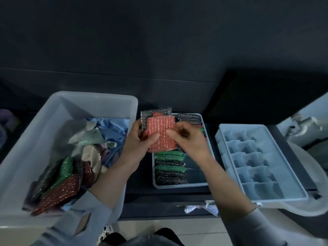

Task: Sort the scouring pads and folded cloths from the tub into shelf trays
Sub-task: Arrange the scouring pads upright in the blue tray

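Observation:
My left hand (140, 141) grips a small stack of glittery scouring pads above the middle tray; a red pad (160, 132) faces me and a silver-black pad (156, 111) sticks out behind it. My right hand (188, 139) pinches the red pad's right edge. The grey-blue tray (179, 185) below holds a row of green and black pads (170, 167) standing on edge. The large pale tub (74, 103) on the left holds crumpled cloths (99, 135) and more red, green and dark pads (60, 183).
A light blue tray with several divided compartments (255, 158) lies to the right of the pad tray. All stand on a dark shelf against a dark wall. A pale rounded object shows at the far right edge.

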Motion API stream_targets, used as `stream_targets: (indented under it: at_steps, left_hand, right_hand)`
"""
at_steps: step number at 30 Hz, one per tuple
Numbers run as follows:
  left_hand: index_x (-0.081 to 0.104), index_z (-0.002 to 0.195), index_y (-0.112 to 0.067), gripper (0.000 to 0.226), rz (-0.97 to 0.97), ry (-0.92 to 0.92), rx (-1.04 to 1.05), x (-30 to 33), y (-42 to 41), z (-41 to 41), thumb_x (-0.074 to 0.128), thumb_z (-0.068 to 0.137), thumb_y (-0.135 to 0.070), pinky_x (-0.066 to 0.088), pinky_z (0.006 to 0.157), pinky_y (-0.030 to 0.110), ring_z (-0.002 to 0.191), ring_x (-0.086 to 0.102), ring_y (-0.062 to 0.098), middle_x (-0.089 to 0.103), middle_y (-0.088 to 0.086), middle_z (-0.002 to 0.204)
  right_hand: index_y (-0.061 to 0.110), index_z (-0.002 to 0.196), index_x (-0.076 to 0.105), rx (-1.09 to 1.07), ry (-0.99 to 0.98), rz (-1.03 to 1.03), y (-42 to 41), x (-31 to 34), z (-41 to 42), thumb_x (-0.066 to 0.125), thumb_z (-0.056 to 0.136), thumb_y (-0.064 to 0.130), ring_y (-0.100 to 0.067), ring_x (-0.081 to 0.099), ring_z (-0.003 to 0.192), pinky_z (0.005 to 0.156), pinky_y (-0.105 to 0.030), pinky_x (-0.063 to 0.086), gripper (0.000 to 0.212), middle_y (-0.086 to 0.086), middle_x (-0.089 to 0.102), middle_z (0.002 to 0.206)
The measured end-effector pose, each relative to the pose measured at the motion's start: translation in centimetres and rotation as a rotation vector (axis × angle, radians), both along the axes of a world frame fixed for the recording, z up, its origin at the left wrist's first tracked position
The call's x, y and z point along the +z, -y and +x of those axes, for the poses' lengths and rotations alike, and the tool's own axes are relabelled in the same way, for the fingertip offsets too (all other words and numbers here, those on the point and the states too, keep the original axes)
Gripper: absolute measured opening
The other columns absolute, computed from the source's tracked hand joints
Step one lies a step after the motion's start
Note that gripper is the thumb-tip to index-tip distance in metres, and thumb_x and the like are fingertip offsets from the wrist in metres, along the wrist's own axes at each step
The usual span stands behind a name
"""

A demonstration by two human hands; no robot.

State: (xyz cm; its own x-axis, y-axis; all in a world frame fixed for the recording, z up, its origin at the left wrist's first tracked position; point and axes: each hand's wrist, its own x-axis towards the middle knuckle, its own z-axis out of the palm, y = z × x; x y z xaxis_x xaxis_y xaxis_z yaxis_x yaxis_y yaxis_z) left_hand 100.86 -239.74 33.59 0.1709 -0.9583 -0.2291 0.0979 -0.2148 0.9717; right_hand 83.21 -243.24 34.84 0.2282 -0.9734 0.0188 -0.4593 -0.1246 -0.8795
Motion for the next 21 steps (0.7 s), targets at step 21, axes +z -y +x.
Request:
stream_targets:
  at_steps: [21]
  left_hand:
    - [0.049,0.131,-0.009,0.036,0.002,-0.035,0.173,-0.3,1.2,0.4,0.057,0.097,-0.017,0.051,0.097,0.036,0.103,0.064,0.013,0.068,-0.004,0.108]
  right_hand:
    - [0.02,0.094,0.077,-0.12,-0.749,-0.455,1.3,-4.1,-8.0,0.086,0.068,0.01,-0.029,0.064,0.07,0.058,-0.034,0.055,0.029,-0.005,0.065,0.075]
